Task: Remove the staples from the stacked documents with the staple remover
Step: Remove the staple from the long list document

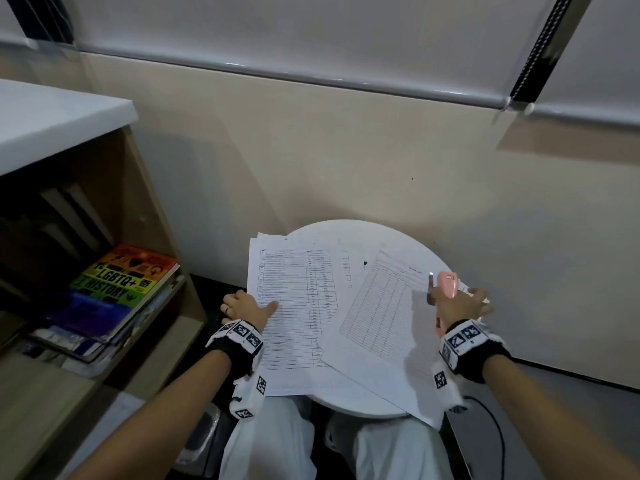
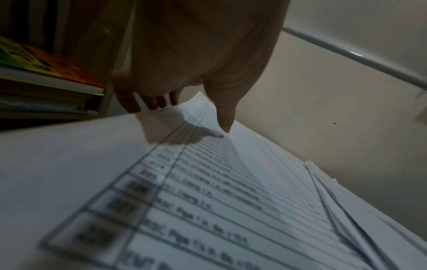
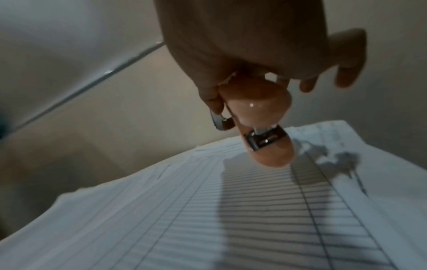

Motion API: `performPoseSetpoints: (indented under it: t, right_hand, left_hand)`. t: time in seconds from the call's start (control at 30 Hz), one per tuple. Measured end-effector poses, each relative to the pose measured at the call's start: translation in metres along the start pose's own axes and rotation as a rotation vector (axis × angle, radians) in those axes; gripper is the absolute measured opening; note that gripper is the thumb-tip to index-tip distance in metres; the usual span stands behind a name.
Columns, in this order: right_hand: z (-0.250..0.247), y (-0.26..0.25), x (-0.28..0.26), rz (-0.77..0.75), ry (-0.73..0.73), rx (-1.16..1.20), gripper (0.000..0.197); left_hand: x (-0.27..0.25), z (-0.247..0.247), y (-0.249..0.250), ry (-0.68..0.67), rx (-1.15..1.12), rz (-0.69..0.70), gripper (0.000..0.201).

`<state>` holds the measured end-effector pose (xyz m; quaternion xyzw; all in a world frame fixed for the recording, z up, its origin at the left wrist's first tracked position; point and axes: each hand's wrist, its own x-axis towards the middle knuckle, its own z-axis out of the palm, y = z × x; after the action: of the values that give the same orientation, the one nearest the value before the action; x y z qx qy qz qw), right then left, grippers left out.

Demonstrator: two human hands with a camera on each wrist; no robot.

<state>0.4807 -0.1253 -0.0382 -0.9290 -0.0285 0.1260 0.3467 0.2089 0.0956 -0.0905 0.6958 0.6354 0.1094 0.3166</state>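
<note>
Two sets of white printed table sheets: left stack point(image 1: 294, 306) overhanging the small round white table point(image 1: 363, 237), pinned by left hand point(image 1: 244, 304) with thumb flat, tilted sheet point(image 1: 384, 317) under right hand point(image 1: 460, 304) gripping one pink staple remover point(image 1: 446, 284); print blurred.

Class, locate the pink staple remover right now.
In the head view the pink staple remover is gripped in the right hand, over the right-hand document on the round white table.

A rainbow-covered book point(image 1: 128, 277) lies in the wooden shelf point(image 1: 149, 188) beside the round white table point(image 1: 349, 237).
</note>
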Motion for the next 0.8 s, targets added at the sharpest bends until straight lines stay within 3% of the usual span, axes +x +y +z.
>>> performPoseSetpoints:
  t: [0.07,0.13,0.2,0.3,0.47,0.67,0.8]
  right_hand:
    - [0.001,-0.006,-0.025,-0.098,-0.082,0.089,0.037]
    - [0.003,-0.005,-0.050,-0.046,-0.407,0.255,0.031]
    - [0.013,0.005,-0.062,0.055,-0.610,0.203,0.027]
    - [0.034,0.016,-0.074,0.089,-0.595,0.190,0.025]
    - [0.044,0.017,-0.076,0.066,-0.586,0.211,0.026]
    - [0.042,0.018,-0.074,0.060,-0.595,0.223,0.014]
    - [0.041,0.016,-0.077,0.063,-0.570,0.223,0.016]
  left_hand:
    - [0.005,0.003,-0.003,0.017,-0.078,0.037,0.074]
    - [0.005,0.005,-0.004,0.055,-0.098,0.069,0.067]
    - [0.005,0.005,-0.001,0.090,-0.097,0.111,0.065]
    - [0.009,0.003,0.003,0.109,-0.085,0.134,0.061]
    - [0.017,0.002,0.006,0.173,-0.234,0.181,0.028]
    - [0.003,-0.029,0.005,0.279,-0.551,0.407,0.025]
    - [0.000,-0.061,-0.004,0.209,-0.729,0.459,0.026]
